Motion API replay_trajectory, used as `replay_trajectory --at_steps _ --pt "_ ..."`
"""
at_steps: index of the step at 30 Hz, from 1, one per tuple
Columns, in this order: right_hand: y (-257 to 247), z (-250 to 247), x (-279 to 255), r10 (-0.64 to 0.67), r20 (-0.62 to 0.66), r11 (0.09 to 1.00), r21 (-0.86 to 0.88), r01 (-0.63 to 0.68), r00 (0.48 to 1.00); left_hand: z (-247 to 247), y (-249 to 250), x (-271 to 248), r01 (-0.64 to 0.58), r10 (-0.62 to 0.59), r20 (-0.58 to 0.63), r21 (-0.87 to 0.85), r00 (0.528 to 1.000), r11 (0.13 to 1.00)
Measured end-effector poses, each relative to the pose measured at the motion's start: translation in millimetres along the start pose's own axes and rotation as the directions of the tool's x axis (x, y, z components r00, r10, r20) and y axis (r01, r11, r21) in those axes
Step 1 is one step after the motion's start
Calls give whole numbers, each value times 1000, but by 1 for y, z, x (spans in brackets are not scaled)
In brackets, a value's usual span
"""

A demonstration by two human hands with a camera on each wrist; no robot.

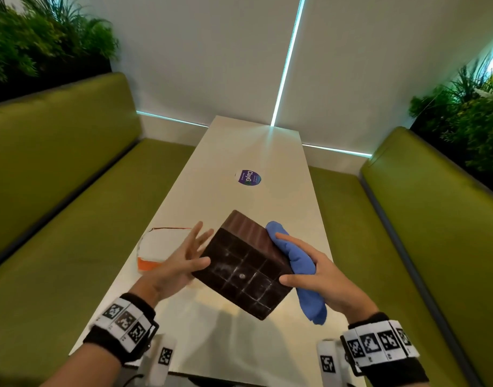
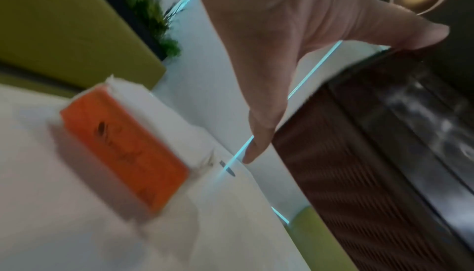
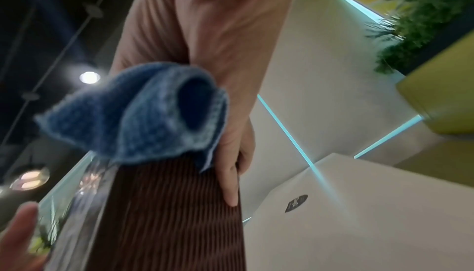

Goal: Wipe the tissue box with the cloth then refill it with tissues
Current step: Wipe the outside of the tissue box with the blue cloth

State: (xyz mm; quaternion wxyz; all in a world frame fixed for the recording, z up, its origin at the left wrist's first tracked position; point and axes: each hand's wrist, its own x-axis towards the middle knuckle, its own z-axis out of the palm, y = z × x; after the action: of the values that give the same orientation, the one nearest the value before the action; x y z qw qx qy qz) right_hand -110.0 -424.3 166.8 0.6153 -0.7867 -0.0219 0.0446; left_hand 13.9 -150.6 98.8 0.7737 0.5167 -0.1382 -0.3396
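Head view. The dark brown, ribbed-sided square tissue box (image 1: pixel 243 268) is off the long pale table (image 1: pixel 281 219), tilted, its gridded face turned up toward us. Our left hand (image 1: pixel 181 261) is spread wide, fingers straight; only the thumb and palm side meet the box's left edge. Our right hand (image 1: pixel 317 277) has the bunched blue cloth (image 1: pixel 295 263) trapped against the box's right side, thumb on the gridded face, and carries most of the hold. The orange-and-white pack of tissues (image 1: pixel 158 251) lies on the table just left of the box. A round purple sticker (image 1: pixel 248 177) sits on the table beyond the box.

Risk, as we judge it: the box is pinched between a flat hand and soft cloth. If the cloth slides, the box may rotate and drop onto the table.

Left wrist view. The thumb tip rests on the box's upper edge (image 2: pixel 384 52) and one straight finger (image 2: pixel 259 143) lies along its corner; nothing wraps round it. The tissue pack (image 2: pixel 123 149) is left of the box and blurred. A knock from the falling box could shove the pack.

Right wrist view. The fingers (image 3: pixel 231 178) press along the ribbed side (image 3: pixel 166 214) with the cloth (image 3: pixel 143 113) bunched above them. Little cloth lies flat on the surface, so a stroke may skip the grooves, and the loose tail could snag.
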Motion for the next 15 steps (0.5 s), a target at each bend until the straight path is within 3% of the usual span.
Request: replay_trajectory --at_steps 3,5,9,11,13,15 --pt "-8 -5 5 29 55 980 -197 -18 998 1 21 5 17 -71 171 300 983 954" --pt "-14 -6 10 35 84 967 -253 -13 996 7 27 9 24 -116 209 396 971 918" --pt "-18 -15 13 2 89 976 -217 17 996 15 26 10 -27 -26 110 453 994 891" --pt "-20 -16 19 -42 -20 974 -225 36 999 20 19 10 -35 23 33 442 999 896" --pt "-25 -11 31 -130 -194 917 -396 44 972 30 10 12 -48 85 -63 448 994 893" --pt "-30 5 46 -255 -251 765 -643 36 934 43 3 16 -72 164 -156 471 974 879"
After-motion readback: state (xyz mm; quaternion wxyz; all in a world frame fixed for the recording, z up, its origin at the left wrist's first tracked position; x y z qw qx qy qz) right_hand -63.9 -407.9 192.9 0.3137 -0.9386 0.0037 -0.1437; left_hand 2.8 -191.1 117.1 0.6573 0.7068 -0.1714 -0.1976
